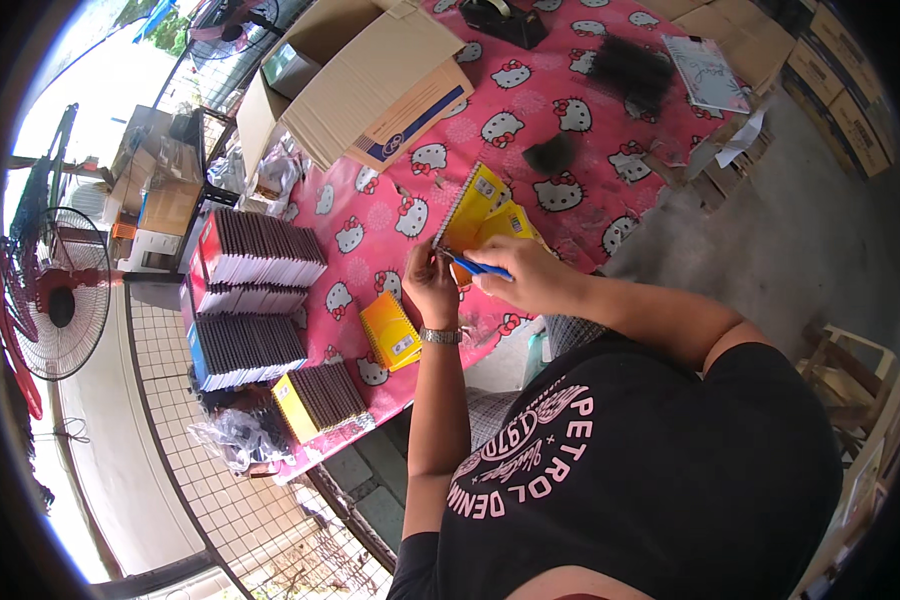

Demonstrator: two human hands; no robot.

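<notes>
A yellow spiral notebook [466, 208] is held at an angle over the pink table, its coil along the left edge. My left hand [431, 285] has its fingers closed at the coil's lower end. In my right hand [535, 276] is a pair of blue-handled pliers [482, 267], the jaws meeting the coil end beside my left fingertips. Exactly what the jaws grip is too small to see. Another yellow notebook [510, 222] lies just beyond my right hand. Left of my watch-wearing wrist rest more yellow spiral notebooks [385, 325].
On the left side of the table [315, 290] stand stacks of red-edged notebooks [260, 245], blue-edged notebooks [245, 350] and yellow-edged notebooks [320, 400]. A cardboard box [380, 85] sits at the back. Dark wire-like bundles [630, 72] and a floral-covered notebook [705, 72] lie far right.
</notes>
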